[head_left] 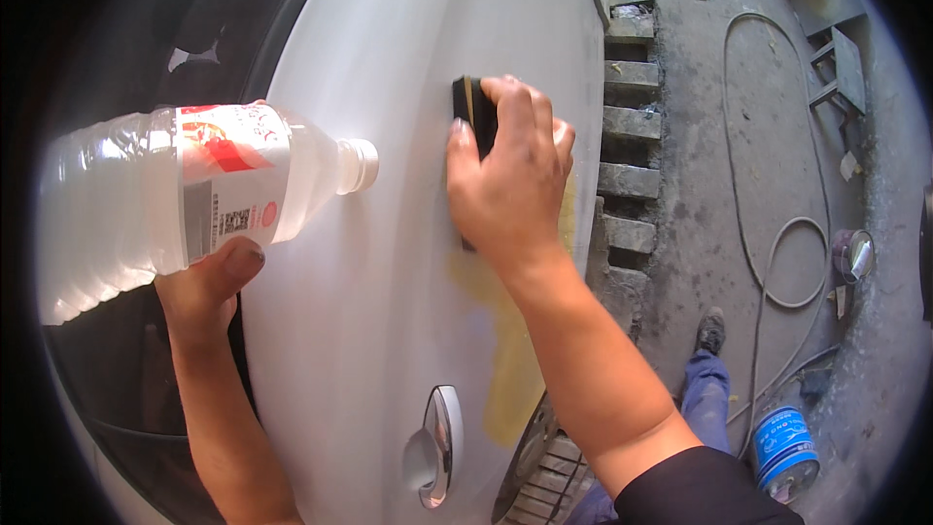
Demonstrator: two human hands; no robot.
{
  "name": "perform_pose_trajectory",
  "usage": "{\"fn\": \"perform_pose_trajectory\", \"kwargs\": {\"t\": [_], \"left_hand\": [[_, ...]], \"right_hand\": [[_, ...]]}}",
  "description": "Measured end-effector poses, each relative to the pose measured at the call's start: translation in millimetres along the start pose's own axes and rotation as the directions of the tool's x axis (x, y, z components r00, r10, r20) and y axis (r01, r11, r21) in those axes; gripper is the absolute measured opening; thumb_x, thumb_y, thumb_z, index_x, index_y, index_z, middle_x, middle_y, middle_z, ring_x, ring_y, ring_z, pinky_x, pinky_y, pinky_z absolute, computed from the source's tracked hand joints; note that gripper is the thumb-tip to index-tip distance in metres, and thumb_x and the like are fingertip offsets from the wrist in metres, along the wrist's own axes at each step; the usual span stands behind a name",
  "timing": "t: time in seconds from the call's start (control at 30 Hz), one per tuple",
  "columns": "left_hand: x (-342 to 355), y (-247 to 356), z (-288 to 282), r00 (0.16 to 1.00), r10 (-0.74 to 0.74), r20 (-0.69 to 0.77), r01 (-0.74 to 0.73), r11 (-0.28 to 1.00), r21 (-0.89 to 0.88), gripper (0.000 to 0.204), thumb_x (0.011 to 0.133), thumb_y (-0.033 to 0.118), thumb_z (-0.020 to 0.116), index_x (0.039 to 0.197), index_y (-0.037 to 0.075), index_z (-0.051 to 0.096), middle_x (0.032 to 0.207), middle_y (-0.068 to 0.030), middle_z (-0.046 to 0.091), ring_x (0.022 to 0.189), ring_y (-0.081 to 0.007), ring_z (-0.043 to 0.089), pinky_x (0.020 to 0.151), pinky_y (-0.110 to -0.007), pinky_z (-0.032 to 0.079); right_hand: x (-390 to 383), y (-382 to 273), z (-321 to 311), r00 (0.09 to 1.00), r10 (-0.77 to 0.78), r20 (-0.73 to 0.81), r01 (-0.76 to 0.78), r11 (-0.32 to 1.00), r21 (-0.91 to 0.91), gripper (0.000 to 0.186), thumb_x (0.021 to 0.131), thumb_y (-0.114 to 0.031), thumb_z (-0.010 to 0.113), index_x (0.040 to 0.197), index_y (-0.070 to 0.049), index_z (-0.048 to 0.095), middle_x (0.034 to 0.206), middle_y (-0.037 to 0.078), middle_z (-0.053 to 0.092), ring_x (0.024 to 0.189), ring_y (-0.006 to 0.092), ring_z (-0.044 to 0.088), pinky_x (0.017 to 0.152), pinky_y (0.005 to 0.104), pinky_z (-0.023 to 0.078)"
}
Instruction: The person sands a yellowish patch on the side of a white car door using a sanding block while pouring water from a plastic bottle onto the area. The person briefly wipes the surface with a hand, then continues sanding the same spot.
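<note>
A large clear plastic bottle (112,204) with a red and white label lies tilted on its side in my left hand (209,282), its uncapped-looking neck pointing right over the pale car door (360,331). The liquid inside looks cloudy or clear; I cannot tell which. My right hand (515,170) is closed round a black sanding block (473,102) with a tan layer, pressed against the door panel. Most of the block is hidden under the palm. Below that hand, a yellowish patch (510,379) runs along the door's surface. A chrome door handle (444,447) sits nearer to me.
The dark car window (224,29) lies to the left. Along the door's right side runs a slatted floor drain (630,126). On the concrete are a looped hose (748,136), a metal stool (841,73), an open can (853,256) and a blue-labelled container (785,447).
</note>
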State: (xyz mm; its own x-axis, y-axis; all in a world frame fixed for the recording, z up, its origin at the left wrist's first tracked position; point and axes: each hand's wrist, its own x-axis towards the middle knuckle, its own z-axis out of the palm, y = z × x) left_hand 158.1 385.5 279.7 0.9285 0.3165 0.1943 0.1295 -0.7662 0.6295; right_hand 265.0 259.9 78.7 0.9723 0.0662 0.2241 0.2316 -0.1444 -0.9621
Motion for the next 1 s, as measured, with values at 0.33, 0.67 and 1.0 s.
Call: {"fn": "perform_pose_trajectory", "kwargs": {"t": [0.33,0.67,1.0], "left_hand": [[0,-8,-4,0.999,-0.030,0.035,0.031,1.000,-0.007,0.084,0.069,0.033,0.086,0.139,0.006,0.049,0.129,-0.0094,0.059,0.122,-0.0261,0.056,0.104,-0.042,0.045],[-1,-8,-4,1.000,0.012,-0.010,-0.012,1.000,0.015,0.085,0.067,0.037,0.089,0.136,0.005,0.052,0.124,-0.0089,0.062,0.116,-0.0244,0.060,0.098,-0.040,0.051],[1,-11,-1,0.998,0.065,-0.023,-0.064,0.998,0.021,0.089,0.067,0.041,0.089,0.138,0.005,0.050,0.129,-0.0089,0.060,0.120,-0.0248,0.058,0.100,-0.041,0.050]], "right_hand": [[-47,1,-14,0.997,-0.075,0.031,0.075,0.997,0.018,0.048,0.079,-0.014,0.071,0.125,-0.010,0.058,0.136,0.011,0.052,0.107,0.0370,0.047,0.094,0.0484,0.039],[-108,7,-39,0.968,-0.226,0.108,0.203,0.960,0.191,0.052,0.077,-0.014,0.072,0.127,-0.008,0.059,0.137,0.014,0.054,0.107,0.0372,0.048,0.095,0.0471,0.040],[-87,51,-19,0.944,-0.331,0.010,0.320,0.919,0.230,0.044,0.084,-0.012,0.067,0.127,-0.010,0.059,0.138,0.014,0.057,0.115,0.0380,0.052,0.100,0.0470,0.039]]}}
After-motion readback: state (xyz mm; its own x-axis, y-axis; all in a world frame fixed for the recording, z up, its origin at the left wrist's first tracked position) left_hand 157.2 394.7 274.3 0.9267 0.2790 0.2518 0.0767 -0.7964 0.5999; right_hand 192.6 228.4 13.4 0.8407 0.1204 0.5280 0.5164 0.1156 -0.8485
